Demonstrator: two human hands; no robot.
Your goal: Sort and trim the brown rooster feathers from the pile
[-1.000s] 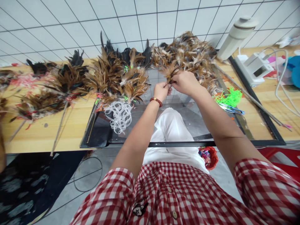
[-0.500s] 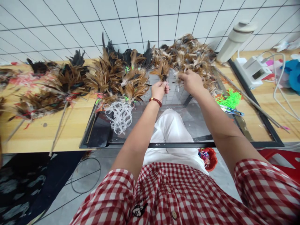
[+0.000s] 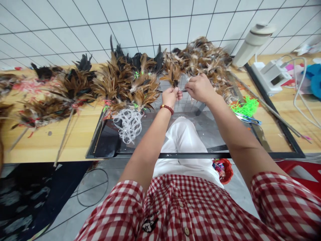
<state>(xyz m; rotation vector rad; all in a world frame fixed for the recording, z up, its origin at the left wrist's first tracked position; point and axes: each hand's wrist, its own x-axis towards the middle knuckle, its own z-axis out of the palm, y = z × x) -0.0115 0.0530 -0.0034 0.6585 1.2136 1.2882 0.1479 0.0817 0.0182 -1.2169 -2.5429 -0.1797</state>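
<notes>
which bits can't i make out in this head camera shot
All in the head view:
Lower ends of the feather bunch: hidden by the left hand.
What, if anything, the right hand pinches: too small, partly covered by the hand itself.
Exact shape of the blue tool: too small, beside the green strands.
Left side of the red container: behind the white trousers.
Rest of the blue item: cut off by the right edge.

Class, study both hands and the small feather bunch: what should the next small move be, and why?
Probably bring the right hand slightly closer to the left hand. The left hand pinches the base of a small brown feather bunch, plumes pointing away from the person; the right hand sits beside it, a narrow gap between. What, if anything, the right pinches is too small to tell.
</notes>
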